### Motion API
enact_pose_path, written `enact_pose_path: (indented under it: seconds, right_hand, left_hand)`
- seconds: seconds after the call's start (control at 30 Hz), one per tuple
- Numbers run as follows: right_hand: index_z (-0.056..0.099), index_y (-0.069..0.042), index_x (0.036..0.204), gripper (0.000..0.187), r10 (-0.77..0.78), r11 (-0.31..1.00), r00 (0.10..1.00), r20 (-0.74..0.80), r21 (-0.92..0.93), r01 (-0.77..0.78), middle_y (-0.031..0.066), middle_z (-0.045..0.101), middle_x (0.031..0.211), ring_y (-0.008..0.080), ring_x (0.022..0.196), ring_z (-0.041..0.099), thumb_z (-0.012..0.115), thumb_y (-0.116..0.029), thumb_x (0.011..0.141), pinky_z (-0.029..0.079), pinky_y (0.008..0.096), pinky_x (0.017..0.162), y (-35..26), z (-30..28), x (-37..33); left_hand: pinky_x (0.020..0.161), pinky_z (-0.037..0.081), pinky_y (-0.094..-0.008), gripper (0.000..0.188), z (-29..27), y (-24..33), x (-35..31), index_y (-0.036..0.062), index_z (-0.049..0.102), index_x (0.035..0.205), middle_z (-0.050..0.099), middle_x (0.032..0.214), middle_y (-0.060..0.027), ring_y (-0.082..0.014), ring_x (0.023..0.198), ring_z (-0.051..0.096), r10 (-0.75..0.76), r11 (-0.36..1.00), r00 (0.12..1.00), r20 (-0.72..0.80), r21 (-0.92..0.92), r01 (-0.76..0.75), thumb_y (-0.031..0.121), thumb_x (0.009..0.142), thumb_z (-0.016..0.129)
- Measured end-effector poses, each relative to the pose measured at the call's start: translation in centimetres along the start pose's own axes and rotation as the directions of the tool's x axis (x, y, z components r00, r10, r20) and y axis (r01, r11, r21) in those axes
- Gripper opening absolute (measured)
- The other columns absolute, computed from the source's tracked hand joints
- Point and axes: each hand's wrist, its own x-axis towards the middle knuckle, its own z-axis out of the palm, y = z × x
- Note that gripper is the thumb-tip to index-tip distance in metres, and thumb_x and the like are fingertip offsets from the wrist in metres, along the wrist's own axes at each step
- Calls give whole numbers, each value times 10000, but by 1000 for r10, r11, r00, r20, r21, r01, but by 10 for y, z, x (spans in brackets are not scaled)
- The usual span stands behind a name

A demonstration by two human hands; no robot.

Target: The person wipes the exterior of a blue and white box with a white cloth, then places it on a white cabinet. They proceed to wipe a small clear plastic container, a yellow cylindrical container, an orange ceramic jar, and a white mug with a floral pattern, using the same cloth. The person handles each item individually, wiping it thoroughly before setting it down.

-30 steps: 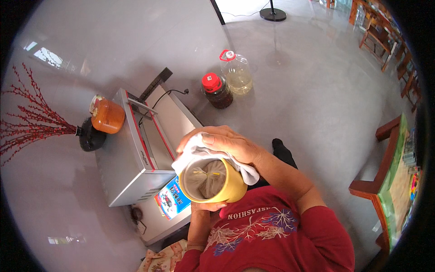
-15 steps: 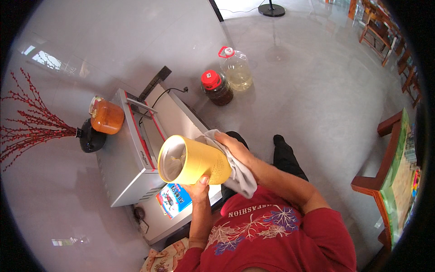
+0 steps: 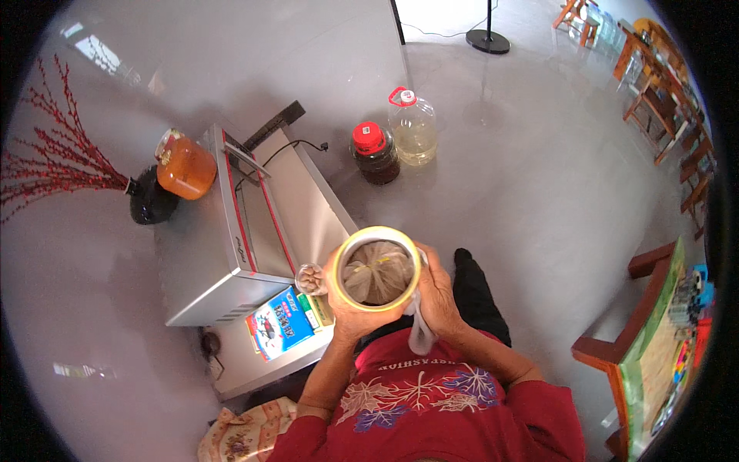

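Grey floor below; yellow canister clasped between left grip and right grip clutching cloth.

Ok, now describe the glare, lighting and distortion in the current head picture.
Head view: bright reflections glare on the wall, upper left; the patch at top is blown out white; the yellow canister's rim is bright, the bag inside dimmer; black fisheye vignetting swallows the corners.

The bag sits inside the canister, right of the packet on the table.
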Motion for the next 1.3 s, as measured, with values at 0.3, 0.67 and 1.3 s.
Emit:
enact_pose_path:
  seconds: [0.3,0.67,1.3]
  right_hand:
    - [545,54,1132,372,-20,882,857,515,413,-228,149,560,1157,195,1060,547,441,-240,930,416,336,936,-63,-35,38]
    - [681,-46,949,255,-215,904,-48,976,217,367,83,647,984,266,931,572,574,-236,817,417,392,823,-100,-1,63]
    - [469,47,1240,461,173,823,895,412,439,-361,134,585,1138,182,1046,566,352,-307,969,431,312,930,-17,4,49]
  left_hand:
    - [993,395,-349,1013,-8,8,-8,19,331,1320,478,1246,-119,-219,1169,490,-48,933,894,445,-300,199,174,495,897]
    - [901,459,-292,683,-23,0,-27,81,584,1111,606,1086,-61,-180,1027,569,-144,897,316,938,-12,443,314,542,882]
    - [971,418,-333,846,-11,-3,-10,12,381,1251,529,1189,-107,-177,1116,524,-253,778,935,249,-522,350,104,559,858]
